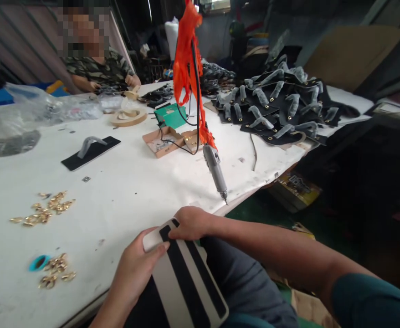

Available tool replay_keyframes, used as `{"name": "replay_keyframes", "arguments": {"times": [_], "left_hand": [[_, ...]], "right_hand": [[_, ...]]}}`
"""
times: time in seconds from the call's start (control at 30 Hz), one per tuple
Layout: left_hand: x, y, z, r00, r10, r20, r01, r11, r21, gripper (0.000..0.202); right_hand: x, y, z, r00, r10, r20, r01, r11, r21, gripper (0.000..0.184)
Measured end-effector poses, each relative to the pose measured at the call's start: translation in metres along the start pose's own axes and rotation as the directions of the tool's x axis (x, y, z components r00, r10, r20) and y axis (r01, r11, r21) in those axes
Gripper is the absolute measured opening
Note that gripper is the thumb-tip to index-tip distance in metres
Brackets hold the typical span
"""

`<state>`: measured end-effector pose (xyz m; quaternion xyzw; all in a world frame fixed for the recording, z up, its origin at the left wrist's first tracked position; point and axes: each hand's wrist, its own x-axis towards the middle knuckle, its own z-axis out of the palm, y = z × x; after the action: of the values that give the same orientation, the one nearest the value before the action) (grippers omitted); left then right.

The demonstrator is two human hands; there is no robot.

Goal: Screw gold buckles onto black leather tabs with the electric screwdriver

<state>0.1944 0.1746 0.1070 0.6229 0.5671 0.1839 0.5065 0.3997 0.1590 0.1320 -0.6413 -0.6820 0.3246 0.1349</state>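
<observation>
A flat panel with cream and black stripes and rounded corners (181, 273) lies tilted over my lap at the table's edge. My left hand (141, 259) grips its far left corner, thumb on top. My right hand (191, 223) is closed on the far right edge, with the thumb pressed on a black stripe. The fingers under the panel are hidden. Just beyond my hands a grey electric screwdriver (215, 171) hangs from a cable with a torn orange wrap (187, 54), tip down near the table edge.
Gold metal clasps (49, 209) lie in piles on the left, one beside a blue tape ring (39, 263). A black strip with a wrapped handle (90, 152), small cardboard boxes (162, 141) and black pieces with wrapped handles (271, 105) lie farther off. A person (100, 68) sits across.
</observation>
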Motion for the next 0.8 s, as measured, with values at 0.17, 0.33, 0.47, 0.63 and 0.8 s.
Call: {"name": "replay_keyframes", "arguments": {"times": [0.17,0.33,0.47,0.63,0.8], "left_hand": [[-0.003,-0.010,-0.005,0.958,0.219,-0.183,-0.113,0.880,0.460,0.063],[-0.020,-0.028,0.007,0.759,0.622,-0.190,-0.416,0.689,0.594,0.035],[-0.028,-0.034,0.018,0.768,0.618,-0.167,-0.460,0.714,0.528,0.033],[-0.030,-0.035,0.023,0.809,0.542,-0.228,-0.395,0.787,0.474,0.037],[-0.032,-0.034,0.024,0.822,0.525,-0.222,-0.386,0.800,0.460,0.038]], "right_hand": [[-0.002,-0.003,0.003,1.000,-0.003,-0.029,0.002,0.999,-0.052,0.037],[-0.005,-0.007,0.011,0.999,0.013,0.038,-0.011,0.999,-0.053,0.029],[-0.001,-0.001,0.025,0.995,-0.042,0.091,0.043,0.999,-0.007,0.021],[-0.001,0.005,0.030,0.987,-0.109,0.117,0.106,0.994,0.040,0.025],[-0.005,0.005,0.028,0.992,-0.092,0.087,0.088,0.995,0.049,0.024]]}}
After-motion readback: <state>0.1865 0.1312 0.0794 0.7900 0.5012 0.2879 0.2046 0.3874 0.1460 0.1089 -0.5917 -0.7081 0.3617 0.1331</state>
